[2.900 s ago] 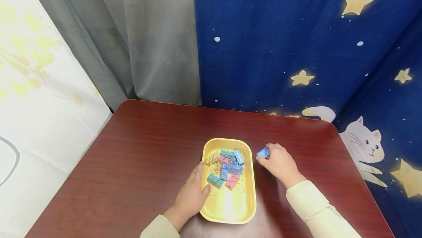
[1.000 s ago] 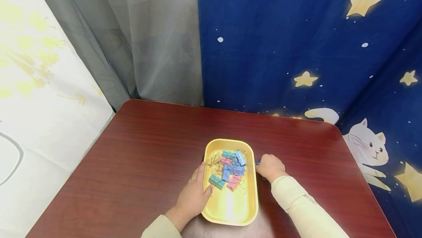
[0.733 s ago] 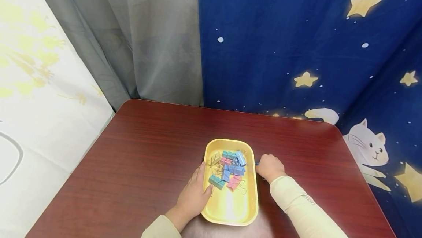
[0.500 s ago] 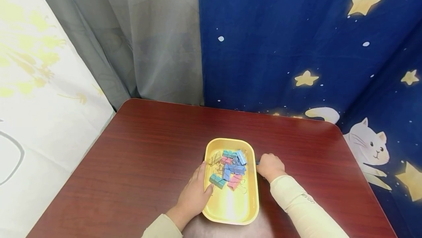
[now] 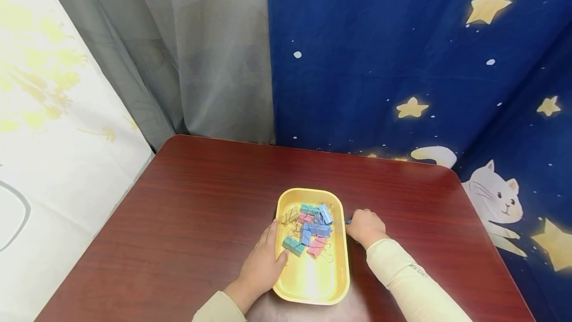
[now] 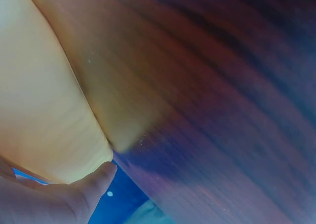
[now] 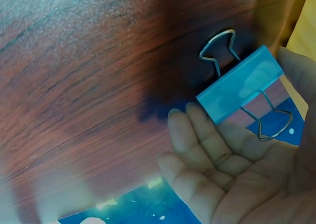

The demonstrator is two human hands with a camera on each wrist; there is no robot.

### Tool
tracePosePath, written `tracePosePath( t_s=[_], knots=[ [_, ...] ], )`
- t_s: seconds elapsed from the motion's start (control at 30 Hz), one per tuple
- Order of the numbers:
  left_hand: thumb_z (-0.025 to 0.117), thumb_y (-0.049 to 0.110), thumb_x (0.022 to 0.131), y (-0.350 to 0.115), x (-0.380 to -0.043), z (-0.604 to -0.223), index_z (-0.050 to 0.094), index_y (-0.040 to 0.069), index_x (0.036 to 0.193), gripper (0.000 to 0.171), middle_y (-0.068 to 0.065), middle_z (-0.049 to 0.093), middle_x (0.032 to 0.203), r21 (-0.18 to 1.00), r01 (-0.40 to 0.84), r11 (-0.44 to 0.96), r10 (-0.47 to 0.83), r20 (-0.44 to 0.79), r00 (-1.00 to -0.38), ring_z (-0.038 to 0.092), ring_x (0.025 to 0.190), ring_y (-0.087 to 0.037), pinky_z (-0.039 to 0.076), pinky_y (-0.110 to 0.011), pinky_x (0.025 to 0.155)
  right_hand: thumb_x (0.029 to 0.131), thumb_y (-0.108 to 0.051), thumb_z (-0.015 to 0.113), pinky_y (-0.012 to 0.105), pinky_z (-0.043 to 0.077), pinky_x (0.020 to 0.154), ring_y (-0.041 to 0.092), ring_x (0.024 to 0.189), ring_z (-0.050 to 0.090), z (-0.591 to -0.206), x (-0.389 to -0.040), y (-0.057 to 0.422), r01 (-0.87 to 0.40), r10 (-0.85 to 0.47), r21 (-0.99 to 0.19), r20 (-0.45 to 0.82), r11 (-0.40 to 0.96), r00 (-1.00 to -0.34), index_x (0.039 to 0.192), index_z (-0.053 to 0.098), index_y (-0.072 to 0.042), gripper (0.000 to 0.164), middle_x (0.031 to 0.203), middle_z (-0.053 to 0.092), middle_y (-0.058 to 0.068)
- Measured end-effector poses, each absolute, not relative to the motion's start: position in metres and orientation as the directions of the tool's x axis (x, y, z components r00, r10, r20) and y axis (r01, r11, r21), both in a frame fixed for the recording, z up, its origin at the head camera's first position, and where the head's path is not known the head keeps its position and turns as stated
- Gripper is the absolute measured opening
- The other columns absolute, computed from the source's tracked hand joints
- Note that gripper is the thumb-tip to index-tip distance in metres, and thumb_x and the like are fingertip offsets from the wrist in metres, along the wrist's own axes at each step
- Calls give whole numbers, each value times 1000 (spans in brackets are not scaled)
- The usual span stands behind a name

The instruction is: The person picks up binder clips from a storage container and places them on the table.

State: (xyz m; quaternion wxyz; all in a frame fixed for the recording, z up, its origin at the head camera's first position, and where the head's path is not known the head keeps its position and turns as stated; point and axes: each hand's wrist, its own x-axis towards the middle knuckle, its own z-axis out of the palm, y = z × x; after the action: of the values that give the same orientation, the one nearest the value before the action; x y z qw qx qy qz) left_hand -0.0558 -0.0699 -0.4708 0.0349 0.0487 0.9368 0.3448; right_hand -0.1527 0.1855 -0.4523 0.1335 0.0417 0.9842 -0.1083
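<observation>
A yellow tray [image 5: 313, 282] stands on the table, its upper part holding a pile of binder clips: a teal clip [image 5: 293, 246], a pink clip [image 5: 317, 246], a blue clip [image 5: 319, 230] and several more. My left hand [image 5: 261, 262] holds the tray's left side, thumb over the rim and fingers along the outer wall. Just right of the tray, my right hand [image 5: 366, 227] pinches a blue binder clip [image 7: 242, 83] between thumb and fingers, low over the table. In the head view that hand hides most of this clip; the right wrist view shows both wire handles spread outward.
The dark red wooden table [image 5: 201, 203] reaches back to a grey curtain [image 5: 223, 54] and a blue curtain [image 5: 348, 64] with stars and a cat. White patterned cloth [image 5: 67, 163] hangs along the left side.
Since the earliest frame, my right hand has moved left and down toward the tray, and its blue binder clip has become mostly hidden. Over the last second both hands stay nearly still.
</observation>
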Motion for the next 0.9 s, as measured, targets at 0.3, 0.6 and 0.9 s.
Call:
tracePosePath(
  t_s=[0.3, 0.6, 0.9],
  knots=[
    [61, 24, 92, -71, -56, -471, 23, 0, 151, 75, -27, 36, 148, 648, 74, 758, 118, -25, -993, 39, 134, -41, 38, -55, 104, 78, -45, 67, 50, 52, 70, 36, 90, 60, -447, -149, 187, 73, 26, -223, -205, 972, -978, 107, 63, 3, 56, 98, 59, 19],
    [61, 25, 92, -69, -56, -472, 22, 0, 151, 75, -26, 36, 148, 644, 63, 762, 114, -37, -993, 40, 133, -41, 38, -55, 103, 82, -40, 67, 56, 49, 86, 42, 106, 55, -436, -147, 192, 48, 8, -260, -154, 964, -988, 128, 53, 7, 67, 116, 56, 26],
    [61, 24, 92, -70, -55, -473, 22, 1, 152, 75, -26, 36, 148, 640, 74, 765, 117, -25, -993, 40, 133, -41, 39, -55, 102, 84, -38, 68, 61, 43, 95, 46, 126, 41, -424, -145, 196, 25, 10, -304, -51, 952, -999, 142, 40, 4, 77, 139, 42, 30]
  ],
)
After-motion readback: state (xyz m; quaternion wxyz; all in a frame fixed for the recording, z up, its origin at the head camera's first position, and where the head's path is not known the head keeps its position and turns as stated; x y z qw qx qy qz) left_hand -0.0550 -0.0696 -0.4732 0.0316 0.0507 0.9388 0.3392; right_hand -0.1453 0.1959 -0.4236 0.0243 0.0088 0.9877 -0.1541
